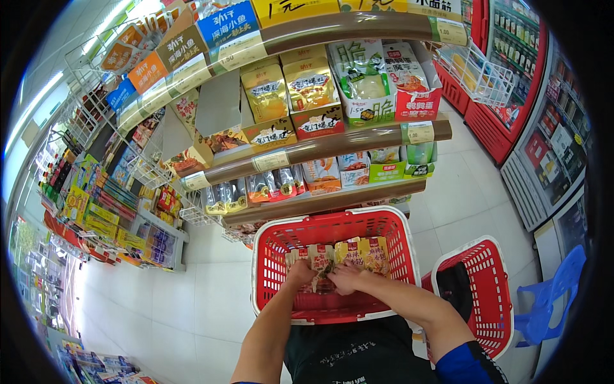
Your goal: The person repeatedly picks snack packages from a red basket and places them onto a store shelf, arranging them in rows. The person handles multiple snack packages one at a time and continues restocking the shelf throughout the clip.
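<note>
A red plastic shopping basket [331,218] with a white rim stands right before me, against the front of the shelves. Inside it, cream-coloured snack packets [322,254] fill the left part and yellow snack packets [374,252] stand beside them on the right. My left hand [301,272] is at the left end of the cream packets, its fingers bent against them. My right hand [346,277] touches the packets where the cream and yellow ones meet. The fingertips of both hands are partly hidden, so how firmly either one grips cannot be made out.
Snack shelves [345,139] hold boxed packets ahead. A second red basket [494,288] with a dark item [454,290] inside stands at the right, next to a blue plastic stool [547,302]. Red-framed drink coolers [499,115] line the right side. Wire baskets [148,170] hang at the shelf's left end.
</note>
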Action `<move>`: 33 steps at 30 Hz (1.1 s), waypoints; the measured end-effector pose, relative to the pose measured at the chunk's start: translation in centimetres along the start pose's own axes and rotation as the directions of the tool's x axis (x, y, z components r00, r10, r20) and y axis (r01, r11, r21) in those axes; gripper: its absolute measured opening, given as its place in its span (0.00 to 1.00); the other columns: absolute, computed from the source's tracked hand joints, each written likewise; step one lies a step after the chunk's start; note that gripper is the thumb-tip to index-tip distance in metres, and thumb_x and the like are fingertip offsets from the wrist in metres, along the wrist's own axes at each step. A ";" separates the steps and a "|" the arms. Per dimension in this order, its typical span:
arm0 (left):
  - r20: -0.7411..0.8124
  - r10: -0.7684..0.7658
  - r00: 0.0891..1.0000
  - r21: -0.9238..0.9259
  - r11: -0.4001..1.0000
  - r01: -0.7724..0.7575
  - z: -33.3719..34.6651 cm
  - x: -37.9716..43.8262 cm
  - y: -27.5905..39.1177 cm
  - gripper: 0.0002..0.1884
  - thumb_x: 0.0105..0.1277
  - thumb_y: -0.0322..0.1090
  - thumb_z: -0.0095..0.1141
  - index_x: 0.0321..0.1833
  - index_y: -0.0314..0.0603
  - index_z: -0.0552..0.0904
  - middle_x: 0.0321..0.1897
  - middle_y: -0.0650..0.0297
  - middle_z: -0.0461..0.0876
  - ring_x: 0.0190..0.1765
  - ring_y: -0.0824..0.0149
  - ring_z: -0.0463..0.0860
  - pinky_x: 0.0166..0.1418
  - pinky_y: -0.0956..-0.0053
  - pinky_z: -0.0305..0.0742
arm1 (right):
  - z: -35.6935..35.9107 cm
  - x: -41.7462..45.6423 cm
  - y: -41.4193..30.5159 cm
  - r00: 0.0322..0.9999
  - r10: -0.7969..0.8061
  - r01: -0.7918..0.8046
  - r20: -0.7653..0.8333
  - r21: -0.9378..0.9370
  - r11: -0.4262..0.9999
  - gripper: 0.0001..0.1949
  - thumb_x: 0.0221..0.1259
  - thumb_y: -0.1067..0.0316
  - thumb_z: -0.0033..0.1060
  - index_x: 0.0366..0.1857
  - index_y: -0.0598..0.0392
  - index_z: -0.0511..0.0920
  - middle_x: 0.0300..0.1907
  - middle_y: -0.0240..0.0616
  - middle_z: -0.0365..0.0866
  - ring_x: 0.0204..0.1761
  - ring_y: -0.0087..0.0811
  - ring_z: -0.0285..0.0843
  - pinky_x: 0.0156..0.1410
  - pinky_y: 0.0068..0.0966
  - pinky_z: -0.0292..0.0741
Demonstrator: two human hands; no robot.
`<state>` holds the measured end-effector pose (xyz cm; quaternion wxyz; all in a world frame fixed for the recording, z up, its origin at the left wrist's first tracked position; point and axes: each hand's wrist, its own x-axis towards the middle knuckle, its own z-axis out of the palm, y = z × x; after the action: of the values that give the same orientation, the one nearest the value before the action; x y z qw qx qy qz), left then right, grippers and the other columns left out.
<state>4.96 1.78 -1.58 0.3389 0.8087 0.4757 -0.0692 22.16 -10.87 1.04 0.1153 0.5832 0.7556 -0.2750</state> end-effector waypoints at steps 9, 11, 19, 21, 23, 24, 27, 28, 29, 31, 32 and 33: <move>0.027 0.345 0.938 -0.192 0.923 -0.334 -12.5 -9.5 3.6 0.10 0.69 0.31 0.65 0.48 0.34 0.84 0.34 0.52 0.88 0.36 0.61 0.87 0.44 0.66 0.81 | -9.4 -5.3 1.5 0.783 0.142 0.232 -0.606 0.496 0.837 0.29 0.67 0.53 0.71 0.66 0.59 0.74 0.58 0.50 0.82 0.56 0.42 0.84 0.59 0.40 0.81; 0.000 0.377 0.926 -0.252 0.896 -0.365 -14.3 -11.5 4.8 0.08 0.72 0.29 0.64 0.48 0.32 0.83 0.29 0.56 0.88 0.33 0.70 0.84 0.41 0.69 0.79 | -11.2 -5.8 1.6 0.803 0.052 0.426 -0.594 0.632 0.648 0.28 0.67 0.53 0.73 0.64 0.60 0.76 0.53 0.47 0.86 0.49 0.33 0.86 0.53 0.33 0.82; -0.541 0.447 0.712 -0.102 0.806 -0.583 -23.2 -19.0 9.6 0.09 0.71 0.26 0.63 0.51 0.32 0.85 0.40 0.54 0.89 0.44 0.61 0.89 0.49 0.67 0.82 | -23.3 -11.5 -5.6 0.660 0.014 0.626 -0.751 0.560 0.543 0.08 0.69 0.67 0.71 0.44 0.61 0.89 0.28 0.32 0.87 0.31 0.18 0.83 0.35 0.19 0.77; -0.773 0.318 0.549 -0.111 0.784 -0.611 -25.5 -20.0 11.4 0.19 0.66 0.20 0.67 0.60 0.33 0.81 0.56 0.54 0.85 0.55 0.64 0.86 0.58 0.68 0.82 | -27.0 -11.9 -6.9 0.456 -0.006 0.674 -0.890 0.341 0.655 0.07 0.69 0.72 0.70 0.46 0.62 0.89 0.31 0.33 0.88 0.32 0.19 0.83 0.36 0.18 0.78; -0.878 0.478 0.013 0.395 0.741 -0.543 -27.8 -19.7 11.6 0.25 0.62 0.19 0.66 0.64 0.34 0.78 0.65 0.52 0.79 0.64 0.57 0.81 0.66 0.64 0.78 | -31.3 -11.3 -8.5 0.159 -0.065 0.720 -0.985 0.071 0.690 0.07 0.67 0.76 0.68 0.45 0.64 0.89 0.35 0.38 0.91 0.35 0.21 0.86 0.40 0.21 0.80; -0.849 0.527 0.022 0.442 0.734 -0.516 -29.0 -19.7 11.6 0.27 0.62 0.19 0.66 0.65 0.34 0.77 0.67 0.51 0.77 0.67 0.53 0.79 0.68 0.62 0.76 | -33.6 -11.3 -9.5 0.035 -0.129 0.693 -0.991 -0.069 0.718 0.07 0.65 0.76 0.69 0.44 0.63 0.89 0.37 0.42 0.91 0.36 0.28 0.89 0.41 0.23 0.82; -0.776 0.627 0.073 0.545 0.724 -0.423 -32.2 -19.3 11.7 0.32 0.61 0.21 0.65 0.71 0.35 0.73 0.73 0.46 0.71 0.72 0.44 0.73 0.74 0.57 0.70 | -39.1 -8.9 -11.7 -0.202 -0.268 0.595 -0.942 -0.335 0.731 0.08 0.62 0.76 0.70 0.44 0.60 0.89 0.39 0.46 0.92 0.37 0.39 0.92 0.42 0.28 0.84; -0.764 0.639 0.091 0.562 0.728 -0.392 -33.2 -18.5 12.0 0.34 0.61 0.22 0.65 0.73 0.35 0.71 0.74 0.45 0.69 0.73 0.43 0.72 0.75 0.55 0.69 | -40.6 -8.2 -12.1 -0.260 -0.301 0.557 -0.918 -0.397 0.729 0.08 0.61 0.76 0.70 0.44 0.59 0.89 0.40 0.46 0.91 0.38 0.41 0.92 0.42 0.28 0.85; -0.753 0.649 0.109 0.579 0.732 -0.360 -34.3 -17.7 11.9 0.36 0.61 0.22 0.64 0.75 0.36 0.68 0.75 0.43 0.68 0.73 0.41 0.70 0.76 0.54 0.68 | -41.7 -7.2 -12.3 -0.262 -0.347 0.516 -0.900 -0.435 0.738 0.09 0.61 0.77 0.70 0.44 0.59 0.89 0.40 0.46 0.92 0.38 0.40 0.92 0.43 0.28 0.85; -0.712 0.665 0.224 0.597 0.742 -0.305 -36.1 -15.5 10.6 0.41 0.59 0.23 0.59 0.79 0.33 0.62 0.77 0.41 0.64 0.76 0.40 0.67 0.79 0.53 0.63 | -43.7 -4.7 -12.1 -0.260 -0.439 0.427 -0.860 -0.510 0.747 0.10 0.59 0.80 0.70 0.43 0.59 0.89 0.41 0.46 0.92 0.40 0.39 0.92 0.44 0.28 0.85; -0.709 0.654 0.264 0.591 0.755 -0.283 -36.8 -14.8 10.4 0.41 0.58 0.22 0.58 0.79 0.32 0.61 0.77 0.41 0.64 0.76 0.40 0.67 0.80 0.53 0.62 | -44.6 -3.8 -12.0 -0.249 -0.473 0.393 -0.845 -0.535 0.748 0.11 0.57 0.79 0.69 0.44 0.57 0.89 0.42 0.47 0.91 0.41 0.44 0.91 0.44 0.32 0.85; -0.706 0.639 0.307 0.583 0.770 -0.261 -37.2 -14.3 10.3 0.42 0.57 0.22 0.57 0.79 0.31 0.61 0.77 0.41 0.64 0.76 0.40 0.66 0.81 0.53 0.60 | -45.3 -3.0 -12.0 -0.186 -0.479 0.366 -0.858 -0.513 0.777 0.11 0.58 0.78 0.68 0.45 0.57 0.89 0.42 0.47 0.91 0.41 0.44 0.91 0.44 0.32 0.85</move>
<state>-2.16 11.08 37.91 -0.1066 0.8704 0.3052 0.3714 18.38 9.53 43.11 -0.5192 0.3071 0.7658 0.2229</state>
